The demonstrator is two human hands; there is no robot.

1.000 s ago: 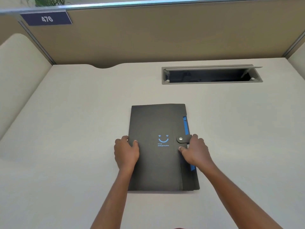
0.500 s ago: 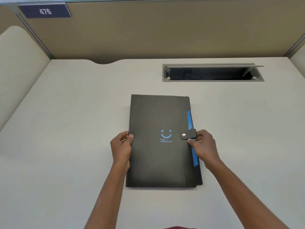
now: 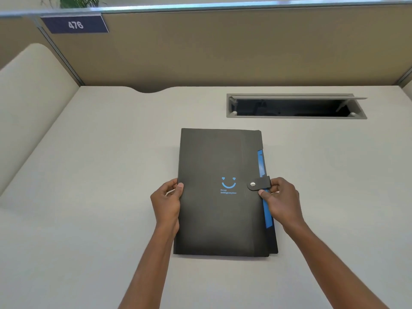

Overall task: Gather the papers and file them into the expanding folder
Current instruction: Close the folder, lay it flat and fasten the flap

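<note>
A black expanding folder [image 3: 214,219] with a blue smile print lies flat on the white desk [image 3: 89,197], closed, its snap strap [image 3: 257,184] fastened over the front. A blue inner edge shows along its right side. My left hand [image 3: 166,202] grips the folder's left edge, thumb on top. My right hand [image 3: 282,200] pinches the strap's outer end at the right edge. No loose papers are in sight.
An open grey cable tray [image 3: 296,105] is recessed in the desk behind the folder to the right. Tan partition walls [image 3: 223,52] close the back, with a blue sign reading 476 [image 3: 74,24]. A cream side panel [image 3: 26,103] bounds the left.
Both hands shifted from resting flat on the cover to gripping the folder's edges. My right fingers moved onto the strap end. The folder sits slightly farther from me.
</note>
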